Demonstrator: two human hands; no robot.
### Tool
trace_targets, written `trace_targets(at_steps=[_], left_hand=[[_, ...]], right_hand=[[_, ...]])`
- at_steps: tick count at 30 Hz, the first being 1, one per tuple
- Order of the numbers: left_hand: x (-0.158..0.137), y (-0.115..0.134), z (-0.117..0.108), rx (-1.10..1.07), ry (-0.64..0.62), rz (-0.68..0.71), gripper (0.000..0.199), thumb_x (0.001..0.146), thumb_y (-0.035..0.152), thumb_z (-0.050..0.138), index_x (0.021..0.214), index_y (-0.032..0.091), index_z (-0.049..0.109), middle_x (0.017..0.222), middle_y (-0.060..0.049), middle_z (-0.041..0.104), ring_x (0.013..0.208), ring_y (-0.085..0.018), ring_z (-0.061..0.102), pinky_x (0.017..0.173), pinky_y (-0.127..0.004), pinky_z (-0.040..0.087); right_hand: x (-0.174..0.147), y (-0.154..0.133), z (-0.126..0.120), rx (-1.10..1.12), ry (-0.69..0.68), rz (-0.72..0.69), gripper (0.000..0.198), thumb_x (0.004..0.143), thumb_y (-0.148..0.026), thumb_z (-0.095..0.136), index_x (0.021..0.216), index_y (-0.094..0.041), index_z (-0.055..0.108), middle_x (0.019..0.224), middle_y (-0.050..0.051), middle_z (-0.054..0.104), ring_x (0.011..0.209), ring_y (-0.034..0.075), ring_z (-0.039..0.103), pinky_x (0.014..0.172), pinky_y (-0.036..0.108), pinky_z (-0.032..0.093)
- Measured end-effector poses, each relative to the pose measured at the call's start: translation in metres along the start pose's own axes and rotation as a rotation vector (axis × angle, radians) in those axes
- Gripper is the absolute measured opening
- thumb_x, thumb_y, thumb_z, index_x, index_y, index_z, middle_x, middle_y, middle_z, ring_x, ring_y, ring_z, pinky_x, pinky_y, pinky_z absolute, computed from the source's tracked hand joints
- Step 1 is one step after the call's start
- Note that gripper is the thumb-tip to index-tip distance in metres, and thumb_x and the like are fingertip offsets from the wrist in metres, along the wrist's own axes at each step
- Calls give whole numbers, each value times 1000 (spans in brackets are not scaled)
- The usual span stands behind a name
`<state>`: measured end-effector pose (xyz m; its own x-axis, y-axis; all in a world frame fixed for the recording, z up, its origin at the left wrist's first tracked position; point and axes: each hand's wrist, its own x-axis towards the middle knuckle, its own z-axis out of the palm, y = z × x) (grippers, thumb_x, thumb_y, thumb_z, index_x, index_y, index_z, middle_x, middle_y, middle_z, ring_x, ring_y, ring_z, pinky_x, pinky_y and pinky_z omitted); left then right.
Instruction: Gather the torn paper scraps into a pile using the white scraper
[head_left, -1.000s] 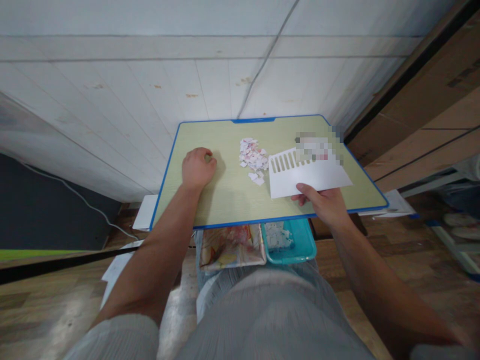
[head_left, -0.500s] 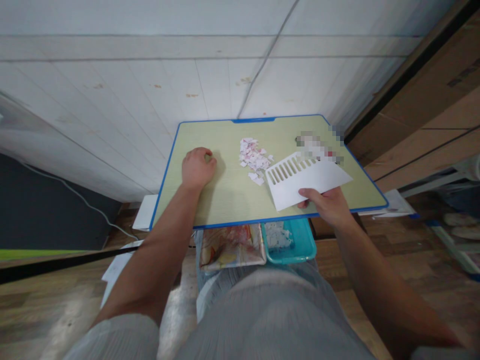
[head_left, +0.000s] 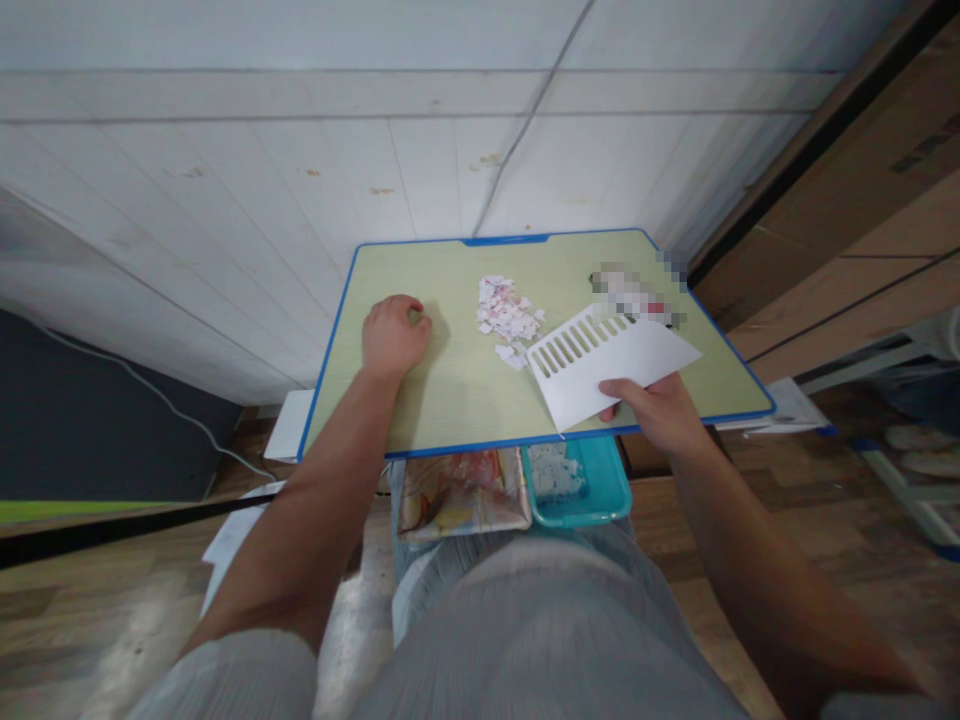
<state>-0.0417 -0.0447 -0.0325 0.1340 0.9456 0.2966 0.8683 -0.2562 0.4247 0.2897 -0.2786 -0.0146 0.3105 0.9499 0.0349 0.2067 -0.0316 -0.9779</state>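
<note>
left hand rested half-open, nothing visible in it, on a blue-edged pale tabletop, right hand pinched a slotted white card, paper scraps lay between the hands, panelled white wall rose beyond them, brown cardboard rightward

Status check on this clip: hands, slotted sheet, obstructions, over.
Right hand pinching white slotted sheet along its near edge. Left hand loosely curled on the board. Paper scraps close by sheet's left corner; pixelated patch at its far edge.
</note>
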Motion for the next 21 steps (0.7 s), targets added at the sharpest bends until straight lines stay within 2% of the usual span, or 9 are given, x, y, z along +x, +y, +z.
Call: trace_targets(at_steps=[7,13,16,21], left_hand=[[1,-2,1,2,0,11,29,102,25,67,124,25,86,150,-16,89,148,-41,75,135,-56,57],[1,-2,1,4,7,10,27,102,24,67,122,25,86,148,-16,89,146,-41,76,135,-56,57],[1,0,1,5,-7,-1,28,103,24,67,123,24,86,150,-17,88,148,-41,76,136,-56,56],[-1,2,-2,3,-16,-2,27,104,22,68,123,24,86,150,-17,88,148,-41,76,135,-55,57]], right_hand=[[0,-1,-1,-4,-5,7,25,77,-44,91,79,-27,73,57,3,73,51,26,71,54,39,64],[0,10,-5,9,-15,-1,25,80,-41,95,88,-26,75,61,1,74,55,26,72,57,40,66],[2,14,-1,37,56,-42,28,83,-44,96,94,-27,76,63,-1,74,52,24,69,54,39,64],[16,3,23,27,165,-69,38,86,-57,97,90,-27,74,71,6,81,54,23,69,55,39,64]])
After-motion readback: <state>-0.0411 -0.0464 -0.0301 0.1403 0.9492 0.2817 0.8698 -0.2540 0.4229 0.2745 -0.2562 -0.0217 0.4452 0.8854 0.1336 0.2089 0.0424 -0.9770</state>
